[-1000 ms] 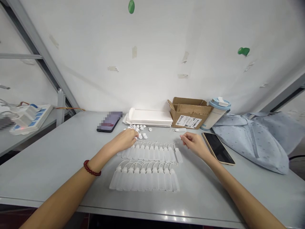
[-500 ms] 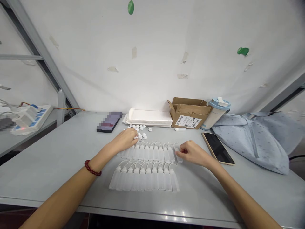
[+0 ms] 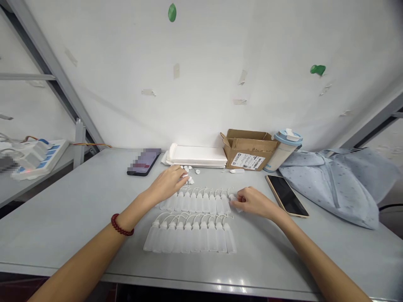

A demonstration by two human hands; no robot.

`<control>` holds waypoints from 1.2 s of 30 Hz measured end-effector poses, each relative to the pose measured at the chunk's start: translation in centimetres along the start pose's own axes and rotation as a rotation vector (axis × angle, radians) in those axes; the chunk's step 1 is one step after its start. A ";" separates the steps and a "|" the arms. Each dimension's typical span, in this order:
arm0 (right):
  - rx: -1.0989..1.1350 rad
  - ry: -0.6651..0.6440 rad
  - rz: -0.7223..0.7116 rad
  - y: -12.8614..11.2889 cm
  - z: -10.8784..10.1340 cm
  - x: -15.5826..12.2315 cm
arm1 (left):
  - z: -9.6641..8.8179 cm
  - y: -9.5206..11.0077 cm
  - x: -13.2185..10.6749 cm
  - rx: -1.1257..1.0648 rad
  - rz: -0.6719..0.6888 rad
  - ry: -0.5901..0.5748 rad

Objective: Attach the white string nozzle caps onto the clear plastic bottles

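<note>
Two rows of small translucent squeeze bottles lie on the grey table, a far row (image 3: 198, 201) and a near row (image 3: 192, 239). My left hand (image 3: 168, 184), with a red bead bracelet on its wrist, is curled over a heap of small white caps (image 3: 189, 178) behind the far row, its fingertips pinched among them. My right hand (image 3: 252, 201) is closed on the rightmost bottle (image 3: 232, 199) of the far row. One more small bottle (image 3: 236, 171) lies alone near the cardboard box.
At the back stand a dark phone (image 3: 144, 162), a stack of white trays (image 3: 197, 155), an open cardboard box (image 3: 248, 151) and a blue-lidded cup (image 3: 283, 150). A second phone (image 3: 286, 195) and a pale blue bag (image 3: 333, 184) lie right. A power strip (image 3: 34, 157) sits far left.
My right hand came down from above the table and closed on the rightmost bottle of the far row. My left hand shifted slightly further into the caps.
</note>
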State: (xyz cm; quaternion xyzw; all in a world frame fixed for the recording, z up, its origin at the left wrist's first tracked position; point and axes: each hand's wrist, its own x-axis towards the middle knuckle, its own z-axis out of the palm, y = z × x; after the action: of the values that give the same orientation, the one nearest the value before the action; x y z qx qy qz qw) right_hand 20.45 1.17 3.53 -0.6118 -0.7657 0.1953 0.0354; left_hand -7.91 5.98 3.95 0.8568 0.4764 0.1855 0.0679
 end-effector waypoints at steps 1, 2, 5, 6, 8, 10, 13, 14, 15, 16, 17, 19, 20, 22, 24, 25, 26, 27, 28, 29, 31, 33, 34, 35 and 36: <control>0.006 0.007 -0.002 0.0 0.0 0.0 | 0.0 0.1 0.0 -0.032 -0.004 0.003; 0.017 0.017 -0.006 0.0 -0.1 0.0 | -0.1 0.1 0.0 -0.070 -0.006 0.006; 0.064 0.091 -0.031 0.0 -0.3 -0.1 | -0.1 0.3 0.0 -0.210 -0.019 0.020; 0.086 0.124 -0.041 -0.1 -0.3 -0.1 | -0.2 0.4 0.0 -0.258 -0.028 0.020; 0.148 0.182 -0.065 -0.3 -0.3 -0.3 | -0.3 0.8 0.0 -0.356 -0.049 0.008; 0.237 0.216 -0.098 -0.7 -0.2 -0.4 | -0.4 1.5 -0.1 -0.478 -0.076 -0.025; 0.397 0.225 -0.154 -1.4 0.1 -0.8 | -0.4 2.9 -0.4 -0.702 -0.138 -0.115; 0.454 0.218 -0.172 -1.7 0.2 -1.0 | -0.3 3.4 -0.5 -0.776 -0.161 -0.149; 0.510 0.204 -0.189 -2.0 0.3 -1.1 | -0.1 3.9 -0.6 -0.846 -0.178 -0.175; 0.565 0.184 -0.203 -2.3 0.5 -1.3 | 0.1 4.3 -0.8 -0.913 -0.190 -0.195; 0.616 0.158 -0.216 -2.6 0.6 -1.5 | 0.4 4.7 -0.9 -0.978 -0.195 -0.209; 0.697 0.101 -0.240 -3.2 0.7 -1.8 | 1.0 5.1 -1.1 -1.095 -0.194 -0.213; 0.727 0.074 -0.250 -3.5 0.8 -1.9 | 1.2 5.2 -1.2 -1.144 -0.191 -0.204; 0.775 0.026 -0.265 -3.9 0.9 -2.1 | 1.6 5.3 -1.3 -1.212 -0.179 -0.180; 0.821 -0.015 -0.276 -4.1 0.9 -2.2 | 1.6 5.3 -1.3 -1.236 -0.159 -0.167; 0.845 -0.037 -0.278 -4.2 0.9 -2.3 | 1.5 5.4 -1.3 -1.234 -0.149 -0.169; 0.870 -0.057 -0.281 -4.2 1.0 -2.3 | 1.4 5.4 -1.3 -1.226 -0.139 -0.171; 0.894 -0.073 -0.283 -4.2 1.0 -2.3 | 1.3 5.5 -1.4 -1.216 -0.128 -0.171; 0.912 -0.087 -0.286 -4.2 1.0 -2.2 | 1.1 5.6 -1.4 -1.203 -0.117 -0.171; 0.925 -0.097 -0.288 -4.2 1.0 -2.2 | 1.0 5.8 -1.5 -1.184 -0.105 -0.172; 0.942 -0.110 -0.293 -4.1 1.0 -2.2 | 0.8 6.1 -1.7 -1.138 -0.080 -0.171; 0.948 -0.116 -0.295 -3.9 1.0 -2.2 | 0.6 6.3 -1.9 -1.090 -0.065 -0.170; 0.953 -0.119 -0.292 -3.9 1.0 -2.2 | 0.6 6.4 -1.9 -1.068 -0.058 -0.162; 0.960 -0.121 -0.289 -3.9 1.0 -2.2 | 0.6 6.5 -2.0 -1.041 -0.047 -0.147; 0.971 -0.123 -0.286 -3.9 1.0 -2.1 | 0.6 6.5 -2.0 -1.003 -0.030 -0.123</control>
State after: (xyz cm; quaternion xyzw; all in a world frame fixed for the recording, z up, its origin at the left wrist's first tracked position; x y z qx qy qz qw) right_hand 17.06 -1.81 4.33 -0.4013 -0.6632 0.5576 0.2969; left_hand -3.49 0.80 4.82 0.7210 0.3359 0.3397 0.5020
